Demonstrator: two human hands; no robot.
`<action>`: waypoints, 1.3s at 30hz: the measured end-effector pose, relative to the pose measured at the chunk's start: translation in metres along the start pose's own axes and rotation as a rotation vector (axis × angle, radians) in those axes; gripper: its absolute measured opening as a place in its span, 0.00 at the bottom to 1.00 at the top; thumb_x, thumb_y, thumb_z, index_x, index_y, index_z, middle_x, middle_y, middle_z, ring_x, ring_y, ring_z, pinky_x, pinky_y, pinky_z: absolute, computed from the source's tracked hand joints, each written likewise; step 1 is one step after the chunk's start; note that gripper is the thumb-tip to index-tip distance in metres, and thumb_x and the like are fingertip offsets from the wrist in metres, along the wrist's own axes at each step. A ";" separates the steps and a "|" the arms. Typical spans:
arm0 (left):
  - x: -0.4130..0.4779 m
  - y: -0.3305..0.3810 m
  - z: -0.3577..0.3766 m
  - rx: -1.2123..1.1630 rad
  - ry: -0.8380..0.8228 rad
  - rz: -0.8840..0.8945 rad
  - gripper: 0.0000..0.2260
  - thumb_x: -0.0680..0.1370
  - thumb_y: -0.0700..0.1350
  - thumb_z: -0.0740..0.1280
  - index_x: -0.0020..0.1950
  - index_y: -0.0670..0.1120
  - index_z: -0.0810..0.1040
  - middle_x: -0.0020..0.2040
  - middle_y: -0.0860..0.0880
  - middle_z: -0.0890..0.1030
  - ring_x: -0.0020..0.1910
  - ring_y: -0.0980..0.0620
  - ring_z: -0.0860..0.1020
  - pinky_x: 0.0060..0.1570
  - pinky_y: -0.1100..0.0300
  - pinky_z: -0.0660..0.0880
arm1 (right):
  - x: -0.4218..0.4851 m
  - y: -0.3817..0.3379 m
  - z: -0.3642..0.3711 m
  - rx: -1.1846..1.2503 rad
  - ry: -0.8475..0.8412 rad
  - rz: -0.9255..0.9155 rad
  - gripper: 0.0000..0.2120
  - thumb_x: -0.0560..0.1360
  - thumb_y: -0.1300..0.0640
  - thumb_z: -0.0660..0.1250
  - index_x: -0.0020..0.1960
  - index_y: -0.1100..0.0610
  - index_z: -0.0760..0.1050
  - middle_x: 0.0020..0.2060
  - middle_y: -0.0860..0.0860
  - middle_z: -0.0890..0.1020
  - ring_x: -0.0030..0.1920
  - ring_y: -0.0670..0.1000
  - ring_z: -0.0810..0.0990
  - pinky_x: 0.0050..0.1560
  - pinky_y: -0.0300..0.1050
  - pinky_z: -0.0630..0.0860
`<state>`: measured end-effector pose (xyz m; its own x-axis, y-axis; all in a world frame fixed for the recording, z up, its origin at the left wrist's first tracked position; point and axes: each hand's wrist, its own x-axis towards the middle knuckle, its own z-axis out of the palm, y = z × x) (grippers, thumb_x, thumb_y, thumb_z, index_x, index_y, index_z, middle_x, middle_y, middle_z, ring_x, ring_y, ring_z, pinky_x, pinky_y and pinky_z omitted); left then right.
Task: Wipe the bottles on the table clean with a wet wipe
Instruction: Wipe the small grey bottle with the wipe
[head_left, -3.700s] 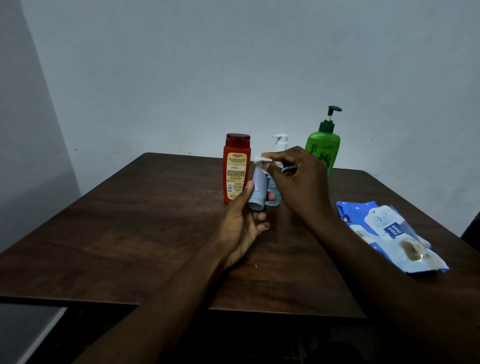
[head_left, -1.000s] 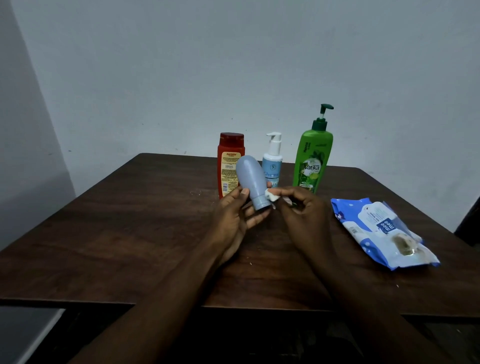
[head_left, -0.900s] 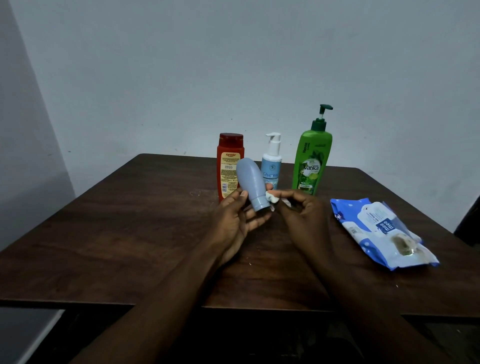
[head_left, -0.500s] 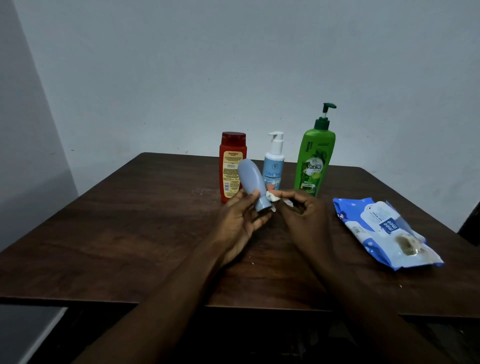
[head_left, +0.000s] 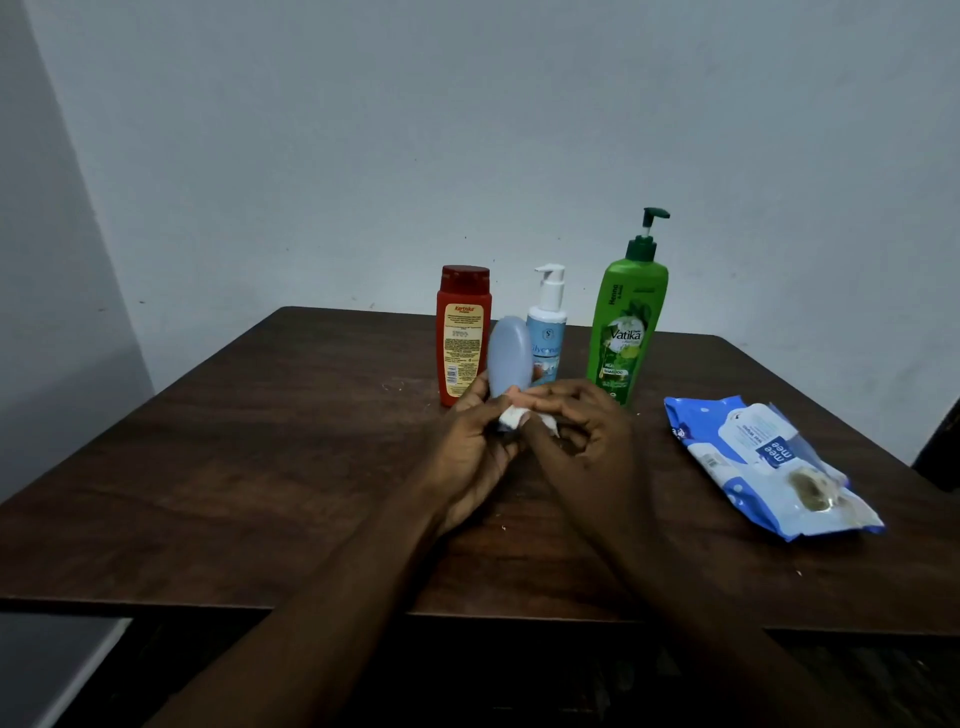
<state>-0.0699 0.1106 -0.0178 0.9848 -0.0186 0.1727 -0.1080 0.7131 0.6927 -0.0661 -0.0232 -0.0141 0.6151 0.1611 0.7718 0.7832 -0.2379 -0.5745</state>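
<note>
Grey bottle (head_left: 510, 353), held over the table (head_left: 260, 467), is gripped low by the left hand (head_left: 467, 452); the right hand (head_left: 587, 441) pinches a wipe (head_left: 511, 417) against it. Behind stand a red bottle (head_left: 462, 338), white bottle (head_left: 548, 332) and green bottle (head_left: 626, 332); a pack (head_left: 769, 462) lies right.

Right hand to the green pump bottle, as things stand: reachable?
Probably yes. The green pump bottle stands upright just beyond the right hand with nothing between them, though that hand is busy pinching the wet wipe.
</note>
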 end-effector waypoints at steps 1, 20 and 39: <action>0.001 -0.001 0.000 0.053 0.020 0.005 0.21 0.82 0.36 0.60 0.76 0.41 0.66 0.70 0.37 0.75 0.62 0.43 0.78 0.58 0.51 0.80 | 0.004 0.001 0.000 -0.028 0.015 -0.015 0.09 0.74 0.62 0.73 0.54 0.55 0.85 0.50 0.46 0.82 0.53 0.42 0.82 0.53 0.40 0.80; -0.006 0.001 0.003 0.404 0.013 0.079 0.20 0.73 0.43 0.72 0.63 0.57 0.75 0.66 0.48 0.79 0.65 0.49 0.79 0.62 0.55 0.77 | 0.066 -0.001 -0.005 -0.353 -0.001 -0.274 0.11 0.72 0.69 0.72 0.52 0.61 0.85 0.47 0.56 0.83 0.49 0.52 0.81 0.52 0.39 0.75; -0.008 0.000 0.001 0.352 0.053 0.071 0.28 0.69 0.39 0.74 0.67 0.47 0.71 0.61 0.44 0.83 0.60 0.43 0.82 0.61 0.45 0.79 | 0.030 0.008 -0.029 -0.286 -0.080 -0.182 0.12 0.73 0.65 0.68 0.53 0.56 0.85 0.47 0.49 0.80 0.49 0.42 0.77 0.51 0.29 0.72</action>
<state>-0.0778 0.1096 -0.0185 0.9778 0.0656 0.1988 -0.2076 0.4264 0.8804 -0.0446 -0.0481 0.0123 0.4816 0.2976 0.8243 0.8306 -0.4552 -0.3209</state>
